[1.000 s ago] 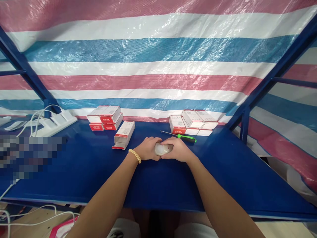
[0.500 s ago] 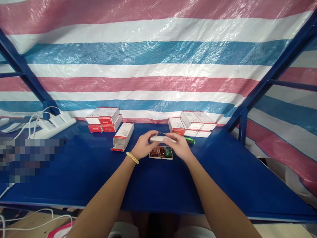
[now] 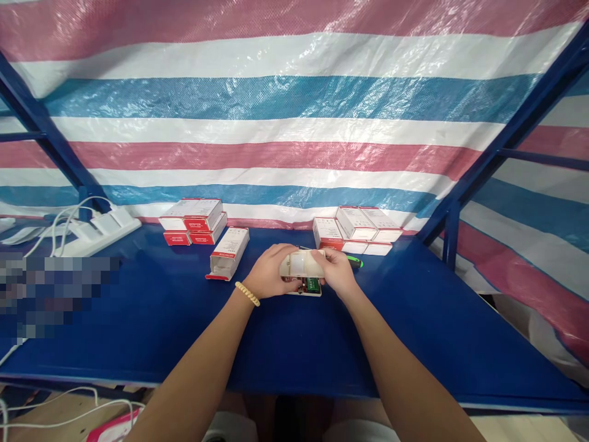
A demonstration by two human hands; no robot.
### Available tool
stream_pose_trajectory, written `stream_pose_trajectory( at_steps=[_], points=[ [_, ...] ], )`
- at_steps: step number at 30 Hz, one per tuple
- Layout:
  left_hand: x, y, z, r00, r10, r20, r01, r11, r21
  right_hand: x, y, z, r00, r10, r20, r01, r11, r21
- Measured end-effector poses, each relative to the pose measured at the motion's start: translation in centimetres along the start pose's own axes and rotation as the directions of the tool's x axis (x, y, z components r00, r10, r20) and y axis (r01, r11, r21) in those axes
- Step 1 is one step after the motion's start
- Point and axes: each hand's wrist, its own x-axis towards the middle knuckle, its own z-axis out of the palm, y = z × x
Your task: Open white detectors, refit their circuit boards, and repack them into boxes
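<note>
Between my two hands is a white plastic cover [image 3: 301,264] with a paler window in its middle, tilted so its face shows. My left hand [image 3: 271,270] grips its left end, the thumb low near the base. At the right end my right hand [image 3: 335,269] has its thumb on the face and fingers behind. Just under the cover lies an open white case base with a circuit board [image 3: 313,285], partly hidden by the cover and left thumb. A screwdriver with a green and black handle [image 3: 354,262] lies behind my right hand, its shaft mostly hidden.
An opened red and white box [image 3: 229,253] lies left of my hands. Stacked boxes [image 3: 202,215] stand at the back left, more boxes [image 3: 356,222] at the back right. A white power strip [image 3: 103,232] with cables is far left. A striped sheet [image 3: 294,135] hangs behind the blue table [image 3: 414,344].
The cover has been tipped so its windowed face shows, and it now hides more of the circuit board. My left thumb has come down near the base.
</note>
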Motion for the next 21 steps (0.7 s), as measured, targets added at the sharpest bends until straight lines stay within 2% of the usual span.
stream_pose_trajectory(
  at_steps=[2, 5, 8, 11, 13, 15, 18, 21],
  points=[
    [0.0, -0.1, 0.0, 1.000, 0.028, 0.000, -0.028, 0.997, 0.067, 0.1, 0.0, -0.1, 1.000, -0.002, 0.006, 0.002, 1.000, 0.016],
    [0.1, -0.8, 0.0, 0.986, -0.112, -0.123, 0.131, 0.978, 0.161, 0.6, 0.0, -0.7, 0.999, 0.021, -0.046, -0.018, 0.997, 0.072],
    [0.2, -1.7, 0.0, 0.916, -0.325, -0.237, 0.379, 0.893, 0.242, 1.1, 0.3, -1.8, 0.986, 0.008, -0.164, -0.005, 1.000, 0.019],
    [0.2, -2.0, 0.1, 0.823, -0.526, -0.215, 0.568, 0.752, 0.335, 1.3, 0.8, -2.9, 0.974, -0.063, -0.216, 0.021, 0.982, -0.189],
    [0.2, -1.9, 0.2, 0.771, -0.609, -0.187, 0.626, 0.668, 0.403, 1.3, 0.9, -3.2, 0.970, -0.103, -0.221, 0.016, 0.931, -0.365],
    [0.1, -1.6, 0.3, 0.747, -0.642, -0.176, 0.638, 0.616, 0.462, 1.2, 1.1, -3.3, 0.956, -0.173, -0.237, 0.015, 0.834, -0.551],
    [0.1, -1.5, 0.4, 0.739, -0.653, -0.166, 0.625, 0.573, 0.530, 1.3, 1.6, -3.5, 0.917, -0.267, -0.297, -0.046, 0.668, -0.743],
    [0.0, -1.7, 0.6, 0.735, -0.652, -0.184, 0.619, 0.537, 0.573, 1.6, 2.4, -4.0, 0.909, -0.227, -0.349, -0.150, 0.603, -0.783]
  ],
)
